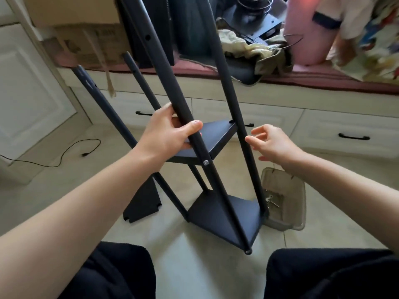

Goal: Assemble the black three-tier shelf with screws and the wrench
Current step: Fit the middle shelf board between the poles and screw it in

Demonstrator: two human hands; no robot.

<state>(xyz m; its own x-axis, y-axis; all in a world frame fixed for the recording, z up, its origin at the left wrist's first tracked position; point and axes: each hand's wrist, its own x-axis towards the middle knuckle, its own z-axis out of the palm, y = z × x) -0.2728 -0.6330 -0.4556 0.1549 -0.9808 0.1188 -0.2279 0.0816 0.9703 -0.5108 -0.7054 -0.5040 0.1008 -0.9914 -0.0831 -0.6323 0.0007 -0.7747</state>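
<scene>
The black shelf frame stands on the tiled floor between my knees, with a bottom tier (224, 214) and a middle tier (216, 134) fixed between several black poles. A silver screw (205, 162) shows in the front pole (170, 83) just below the middle tier. My left hand (170, 130) grips that front pole above the screw. My right hand (274, 143) hovers with relaxed, slightly curled fingers just right of the right pole (228, 83), holding nothing. A loose black shelf panel (144, 201) lies on the floor at the left. No wrench is visible.
A clear plastic tray (287, 203) with screws sits on the floor right of the frame. White drawers (345, 132) and a cushioned bench with a cardboard box (92, 46), cloth and clutter lie behind. A black cable (64, 152) runs along the floor at the left.
</scene>
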